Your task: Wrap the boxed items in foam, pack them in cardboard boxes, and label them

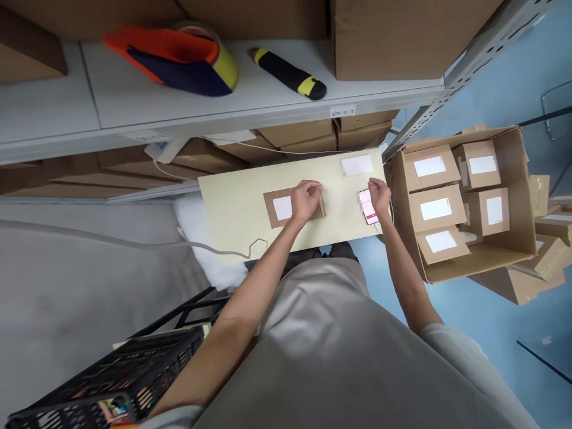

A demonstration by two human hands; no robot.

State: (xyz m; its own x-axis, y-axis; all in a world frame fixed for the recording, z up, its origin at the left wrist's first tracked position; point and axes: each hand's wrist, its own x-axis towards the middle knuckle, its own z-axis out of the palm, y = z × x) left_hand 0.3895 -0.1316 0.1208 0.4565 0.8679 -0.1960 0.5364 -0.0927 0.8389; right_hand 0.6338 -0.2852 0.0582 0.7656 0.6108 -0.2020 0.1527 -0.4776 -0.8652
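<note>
A small cardboard box [270,205] with a white label [282,208] lies on the pale yellow tabletop [232,208]. Over its right part is my left hand [305,201], fingers curled in and pressed together; whatever they may pinch is too small to make out. My right hand [380,196] hovers by the upper right of a lit phone [368,207], its thumb and fingers closed together. I cannot make out anything between them. Beyond the phone, a white label sheet [357,165] lies flat near the table's far edge.
To the right stands a large open carton [529,196] holding several labelled boxes. A shelf [277,65] overhead carries a tape dispenser [174,59] and a utility knife [290,72]. A black crate [111,369] is at lower left. A grey cable [134,243] runs onto the table.
</note>
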